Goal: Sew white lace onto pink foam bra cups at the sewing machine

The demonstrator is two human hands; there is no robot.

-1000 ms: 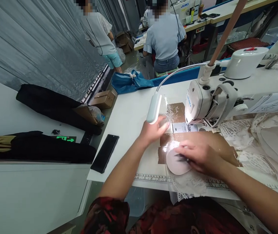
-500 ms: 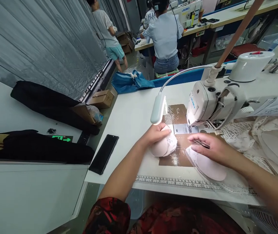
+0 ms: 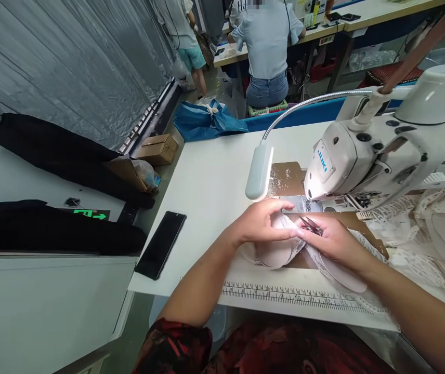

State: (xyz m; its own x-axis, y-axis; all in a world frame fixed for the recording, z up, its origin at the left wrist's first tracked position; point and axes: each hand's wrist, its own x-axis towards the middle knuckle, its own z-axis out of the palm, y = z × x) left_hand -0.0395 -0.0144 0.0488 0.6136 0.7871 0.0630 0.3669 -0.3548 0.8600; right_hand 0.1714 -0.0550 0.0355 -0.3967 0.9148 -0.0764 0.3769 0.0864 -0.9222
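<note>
My left hand (image 3: pixel 263 222) is closed on a pale pink, lace-edged bra cup (image 3: pixel 276 255), with the thumb stretched across its top edge. My right hand (image 3: pixel 334 239) has metal thread snips (image 3: pixel 310 225) tucked in its fingers, blades pointing up and left. Its thumb and fingertips meet the lace edge near the tip of my left thumb. A second pale cup (image 3: pixel 349 276) with lace trim lies partly under my right hand. Both hands are just in front of the white sewing machine's head (image 3: pixel 334 161). Whether the snips' blades touch the cloth I cannot tell.
A lamp (image 3: pixel 259 171) on a bent metal neck hangs over the work. Lace pieces (image 3: pixel 441 234) are heaped at the right. A black phone (image 3: pixel 160 245) lies at the table's left; a printed ruler (image 3: pixel 285 297) runs along the front edge. Two people are farther back.
My hands have come together at the cup's lace edge. The right hand moved left with the snips, and the second cup shifted slightly. The view has turned slightly downward.
</note>
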